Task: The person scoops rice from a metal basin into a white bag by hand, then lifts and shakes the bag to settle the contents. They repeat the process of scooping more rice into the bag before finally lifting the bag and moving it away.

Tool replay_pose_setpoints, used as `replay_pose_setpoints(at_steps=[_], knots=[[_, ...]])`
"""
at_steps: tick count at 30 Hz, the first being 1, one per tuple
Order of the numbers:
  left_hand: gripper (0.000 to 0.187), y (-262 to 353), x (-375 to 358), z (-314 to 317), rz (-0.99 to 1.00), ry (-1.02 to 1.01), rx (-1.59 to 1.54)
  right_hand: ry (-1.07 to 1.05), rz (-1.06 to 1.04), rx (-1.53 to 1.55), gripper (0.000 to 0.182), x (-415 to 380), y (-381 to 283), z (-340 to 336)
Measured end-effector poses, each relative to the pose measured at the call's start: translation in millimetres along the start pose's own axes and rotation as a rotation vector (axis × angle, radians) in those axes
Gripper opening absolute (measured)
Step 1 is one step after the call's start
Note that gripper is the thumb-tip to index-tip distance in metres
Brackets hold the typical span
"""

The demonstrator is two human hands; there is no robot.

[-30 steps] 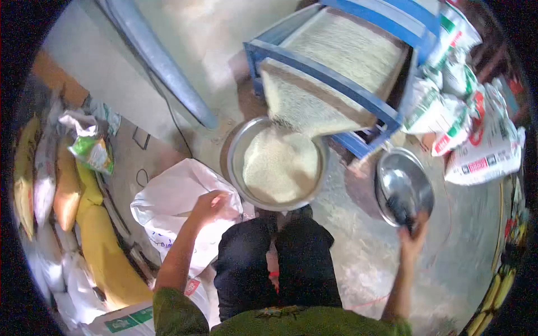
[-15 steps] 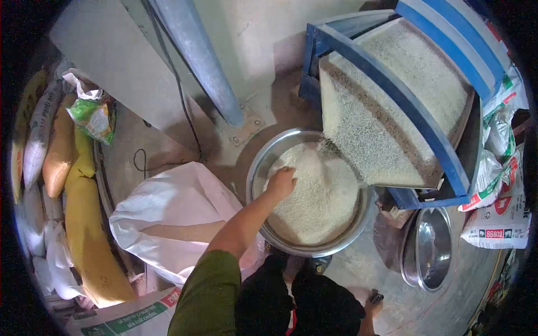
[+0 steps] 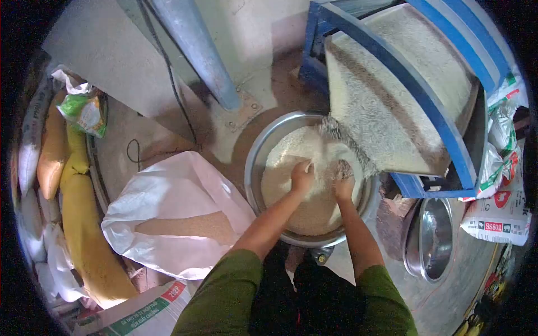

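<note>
A round metal basin holds a heap of pale grain. My left hand is in the basin at the grain, its fingers bent inward and mostly hidden. Across from it, a short gap to the right, my right hand also touches the grain, with blurred grains over its fingers. Above both hands, a stream of grain drops into the basin from the lower edge of a sloping tray in a blue frame.
An open white sack with brown grain inside lies left of the basin. Filled sacks line the far left. A blue post and black cable are behind. Metal bowls and printed bags are at right.
My right hand has come up from beside my leg into the basin. My left hand has shifted slightly right. The grain now falls in a wider stream, and the view has shifted slightly.
</note>
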State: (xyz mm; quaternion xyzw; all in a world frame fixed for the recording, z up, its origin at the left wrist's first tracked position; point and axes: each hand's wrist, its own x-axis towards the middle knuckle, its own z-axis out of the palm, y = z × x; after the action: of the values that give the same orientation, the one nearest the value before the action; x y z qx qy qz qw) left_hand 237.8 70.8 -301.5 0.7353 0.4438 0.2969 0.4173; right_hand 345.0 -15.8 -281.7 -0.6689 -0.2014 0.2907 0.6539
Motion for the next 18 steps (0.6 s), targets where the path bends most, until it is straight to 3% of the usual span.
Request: replay_pose_setpoints(at_steps=[2, 3, 5, 6, 8, 9, 13, 18], knots=[[0.027, -4, -9, 18, -0.369, 0.1, -0.164, 0.039, 0.081, -0.033, 0.027, -10, 4, 16], [0.027, -5, -16, 20, -0.387, 0.099, -0.154, 0.067, 0.122, -0.053, 0.028, -18, 4, 22], [0.029, -1, -22, 28, -0.612, 0.051, -0.328, 0.13, 0.177, -0.099, 0.032, -26, 1, 29], [0.031, -6, -25, 36, -0.621, 0.157, -0.45, 0.131, 0.178, -0.108, 0.032, -26, 2, 32], [0.031, 32, -28, 2, -0.707, 0.178, -0.526, 0.24, 0.243, 0.324, 0.033, -31, 7, 42], [0.031, 47, -30, -12, -0.785, 0.195, -0.597, 0.241, 0.248, 0.322, 0.033, -36, 4, 47], [0.032, 57, -35, -17, -0.854, 0.336, -0.751, 0.294, 0.389, 0.621, 0.03, -46, -20, 58], [0.03, 63, -43, -27, -0.745, 0.2, -0.768, 0.279, 0.337, 0.669, 0.03, -52, -34, 61]])
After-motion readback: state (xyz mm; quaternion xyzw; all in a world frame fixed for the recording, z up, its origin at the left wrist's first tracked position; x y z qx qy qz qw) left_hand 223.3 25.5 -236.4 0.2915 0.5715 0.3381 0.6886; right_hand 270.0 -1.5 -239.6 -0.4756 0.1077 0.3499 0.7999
